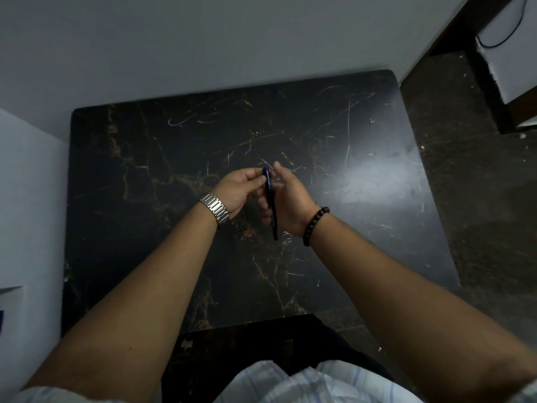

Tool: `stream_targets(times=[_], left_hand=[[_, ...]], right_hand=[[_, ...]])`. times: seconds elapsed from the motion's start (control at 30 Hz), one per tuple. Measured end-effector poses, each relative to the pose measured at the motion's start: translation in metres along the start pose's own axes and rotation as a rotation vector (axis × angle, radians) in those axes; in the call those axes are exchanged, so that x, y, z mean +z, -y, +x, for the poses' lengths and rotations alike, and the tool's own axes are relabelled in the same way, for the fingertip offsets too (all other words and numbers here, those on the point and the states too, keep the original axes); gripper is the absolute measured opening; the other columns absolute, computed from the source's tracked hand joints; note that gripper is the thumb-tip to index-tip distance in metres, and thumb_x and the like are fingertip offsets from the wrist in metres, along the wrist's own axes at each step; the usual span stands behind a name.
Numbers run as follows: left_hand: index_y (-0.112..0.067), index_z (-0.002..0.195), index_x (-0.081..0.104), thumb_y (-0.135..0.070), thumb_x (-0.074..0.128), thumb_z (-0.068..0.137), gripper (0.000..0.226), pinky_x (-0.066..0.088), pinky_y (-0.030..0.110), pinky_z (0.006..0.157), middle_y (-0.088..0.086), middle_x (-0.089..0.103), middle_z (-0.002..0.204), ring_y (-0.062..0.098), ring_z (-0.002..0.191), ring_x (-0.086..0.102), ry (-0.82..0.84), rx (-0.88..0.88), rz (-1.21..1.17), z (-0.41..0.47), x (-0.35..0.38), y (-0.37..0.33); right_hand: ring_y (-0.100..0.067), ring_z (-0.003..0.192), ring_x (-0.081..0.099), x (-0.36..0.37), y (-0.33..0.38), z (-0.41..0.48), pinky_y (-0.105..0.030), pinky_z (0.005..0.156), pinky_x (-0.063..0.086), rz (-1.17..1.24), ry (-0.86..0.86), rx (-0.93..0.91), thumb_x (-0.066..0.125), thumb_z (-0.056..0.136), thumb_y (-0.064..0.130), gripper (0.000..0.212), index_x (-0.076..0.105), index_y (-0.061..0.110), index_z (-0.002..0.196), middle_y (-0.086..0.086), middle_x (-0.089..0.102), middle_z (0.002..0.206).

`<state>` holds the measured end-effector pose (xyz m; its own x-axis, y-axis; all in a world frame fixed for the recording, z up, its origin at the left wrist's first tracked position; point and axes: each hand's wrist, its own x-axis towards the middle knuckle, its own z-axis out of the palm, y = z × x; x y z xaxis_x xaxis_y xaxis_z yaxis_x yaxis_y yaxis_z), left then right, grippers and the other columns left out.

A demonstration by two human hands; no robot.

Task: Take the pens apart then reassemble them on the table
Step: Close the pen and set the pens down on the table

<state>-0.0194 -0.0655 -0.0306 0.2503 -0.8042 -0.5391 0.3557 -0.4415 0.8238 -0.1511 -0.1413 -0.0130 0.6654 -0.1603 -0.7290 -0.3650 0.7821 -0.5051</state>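
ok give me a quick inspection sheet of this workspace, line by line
surface: dark marble-patterned table, scratched, with glare on its right part
job's things: one dark blue pen, held above the table between both hands
clutter: nothing seen
grippers: left hand pinches the pen's upper end; right hand grips its body
cables: thin black cable against the white wall, upper right
surroundings: metal watch, dark bead bracelet, dark speckled floor

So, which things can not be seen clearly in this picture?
- Pen, head view: its middle is hidden between the left hand and right hand; assembled or not is unclear.
- Each hand's grip: fingertips blurred.
- Other pens: none visible on the dark table.
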Motion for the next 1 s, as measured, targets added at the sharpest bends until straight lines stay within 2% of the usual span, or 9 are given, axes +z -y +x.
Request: stream_targets(times=[0.13, 0.3, 0.4, 0.47, 0.57, 0.7, 0.8, 0.87, 1.0], left_hand=[[-0.016, 0.103, 0.069, -0.01, 0.05, 0.101, 0.02, 0.053, 0.021, 0.054, -0.006, 0.053, 0.053, 0.01, 0.048, 0.055, 0.062, -0.097, 0.05, -0.002, 0.007, 0.001], [-0.016, 0.105, 0.072, -0.006, 0.055, 0.098, 0.021, 0.055, 0.028, 0.08, -0.004, 0.061, 0.062, 0.009, 0.056, 0.052, 0.057, -0.03, 0.034, -0.002, -0.006, 0.005], [-0.018, 0.107, 0.072, -0.007, 0.061, 0.095, 0.019, 0.055, 0.027, 0.067, 0.001, 0.074, 0.094, 0.011, 0.071, 0.066, -0.343, 0.032, 0.13, -0.002, -0.022, 0.014], [-0.02, 0.102, 0.073, -0.014, 0.064, 0.093, 0.015, 0.055, 0.028, 0.059, 0.001, 0.074, 0.09, 0.011, 0.067, 0.068, -0.669, 0.012, 0.212, -0.005, -0.036, 0.024], [-0.023, 0.09, 0.074, -0.023, 0.067, 0.088, 0.007, 0.06, 0.035, 0.071, -0.003, 0.075, 0.087, 0.017, 0.078, 0.072, -0.918, -0.084, 0.294, -0.019, -0.058, 0.04], [-0.012, 0.092, 0.074, -0.033, 0.079, 0.081, 0.024, 0.051, 0.027, 0.068, 0.001, 0.074, 0.087, 0.018, 0.08, 0.068, -0.908, -0.155, 0.525, -0.033, -0.067, 0.054], [-0.016, 0.084, 0.074, -0.045, 0.085, 0.07, 0.034, 0.058, 0.032, 0.074, -0.001, 0.074, 0.078, 0.018, 0.075, 0.069, -0.841, -0.189, 0.684, -0.03, -0.068, 0.058], [-0.017, 0.083, 0.076, -0.048, 0.086, 0.068, 0.036, 0.059, 0.033, 0.076, -0.001, 0.075, 0.079, 0.019, 0.076, 0.07, -0.801, -0.197, 0.765, -0.026, -0.067, 0.055], [-0.014, 0.088, 0.082, -0.044, 0.079, 0.08, 0.031, 0.057, 0.033, 0.077, 0.006, 0.078, 0.09, 0.027, 0.088, 0.072, -0.7, -0.298, 0.953, -0.015, -0.063, 0.039]], right_hand=[[-0.017, 0.052, 0.033, 0.001, 0.004, 0.001, -0.03, 0.058, 0.03, 0.03, 0.002, 0.149, 0.03, 0.077, 0.09, 0.078, 0.046, 0.015, 0.06, -0.002, 0.033, 0.059], [-0.018, 0.051, 0.028, 0.004, 0.01, 0.002, -0.03, 0.059, 0.03, -0.013, -0.033, 0.226, 0.03, 0.088, 0.072, 0.073, 0.058, 0.009, 0.066, 0.001, 0.027, 0.046], [-0.017, 0.048, 0.024, 0.008, 0.013, 0.001, -0.029, 0.055, 0.025, 0.007, -0.109, 0.259, 0.034, 0.086, 0.068, 0.065, 0.059, 0.011, 0.069, 0.003, 0.025, 0.046], [-0.017, 0.044, 0.024, 0.009, 0.012, 0.003, -0.028, 0.053, 0.023, -0.007, -0.193, 0.259, 0.039, 0.084, 0.065, 0.058, 0.057, 0.011, 0.07, 0.003, 0.025, 0.048], [-0.017, 0.044, 0.025, 0.01, 0.009, 0.006, -0.028, 0.052, 0.023, -0.013, -0.217, 0.229, 0.041, 0.086, 0.068, 0.058, 0.053, 0.013, 0.072, 0.002, 0.027, 0.052], [-0.019, 0.053, 0.041, 0.012, 0.005, 0.011, -0.032, 0.055, 0.033, -0.07, -0.213, 0.095, 0.041, 0.096, 0.062, 0.051, 0.047, 0.017, 0.074, -0.003, 0.044, 0.06], [-0.019, 0.059, 0.046, 0.008, 0.002, 0.015, -0.033, 0.057, 0.04, -0.152, -0.257, -0.031, 0.049, 0.1, 0.017, 0.02, 0.055, 0.011, 0.082, -0.007, 0.046, 0.069], [-0.018, 0.064, 0.05, 0.005, -0.001, 0.017, -0.033, 0.061, 0.047, -0.279, -0.284, -0.086, 0.049, 0.097, 0.001, 0.017, 0.064, 0.006, 0.094, -0.008, 0.052, 0.076], [-0.019, 0.08, 0.063, -0.001, -0.006, 0.02, -0.041, 0.087, 0.061, -0.346, -0.328, -0.128, 0.06, 0.094, -0.002, 0.016, 0.07, 0.008, 0.101, -0.008, 0.064, 0.094]])
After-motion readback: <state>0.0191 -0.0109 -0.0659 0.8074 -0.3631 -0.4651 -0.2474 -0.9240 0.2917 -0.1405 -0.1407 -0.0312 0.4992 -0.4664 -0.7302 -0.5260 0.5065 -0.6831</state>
